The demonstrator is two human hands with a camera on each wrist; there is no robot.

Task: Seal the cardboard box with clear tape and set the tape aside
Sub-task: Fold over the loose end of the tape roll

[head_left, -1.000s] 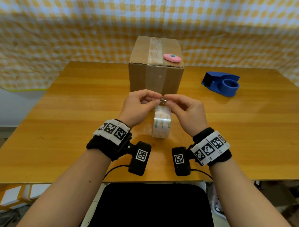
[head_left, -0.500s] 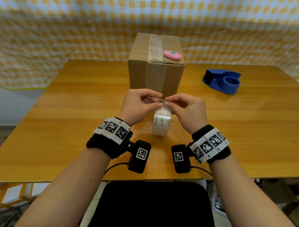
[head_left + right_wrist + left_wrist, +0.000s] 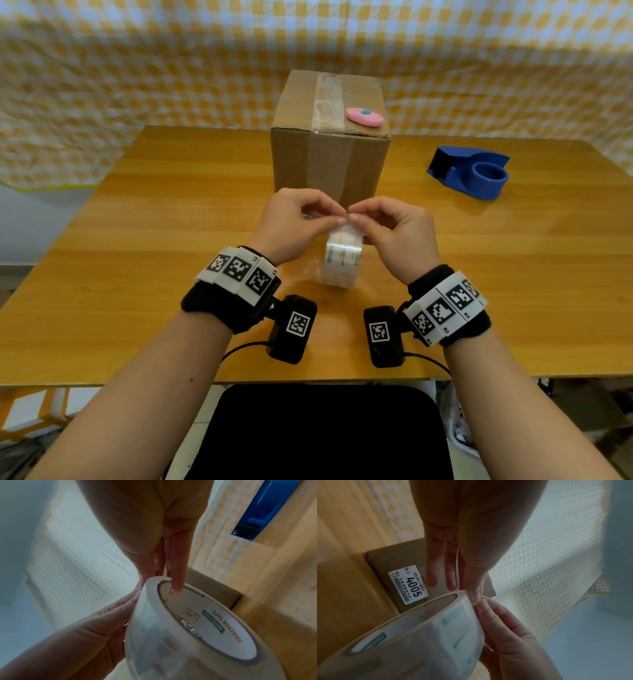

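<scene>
Tape [image 3: 342, 263]: dead ahead at 12 o'clock, near, standing on edge between both hands. Cannot tell if it rests on the table [image 3: 137, 274].
Left hand [image 3: 294, 222]: thumb and forefinger pinch the top of the tape's rim.
Right hand [image 3: 394, 233]: thumb outside, one finger inside the core; it pinches the same spot.
Step (judged): finding and lifting the loose end.
Method: steady the core with the right hand, pick with a left nail, peel straight and slowly so the film does not split or restick.
Box [image 3: 329, 161]: 12 o'clock, just beyond the hands; one strip already runs across its top.
Cutter [image 3: 363, 117]: pink, on the box top beside the strip. Likely in the way of a second strip, so move it first.
Dispenser [image 3: 472, 171]: blue, 2 o'clock, well apart.
Cloth [image 3: 137, 68]: checked backdrop, farthest.
</scene>
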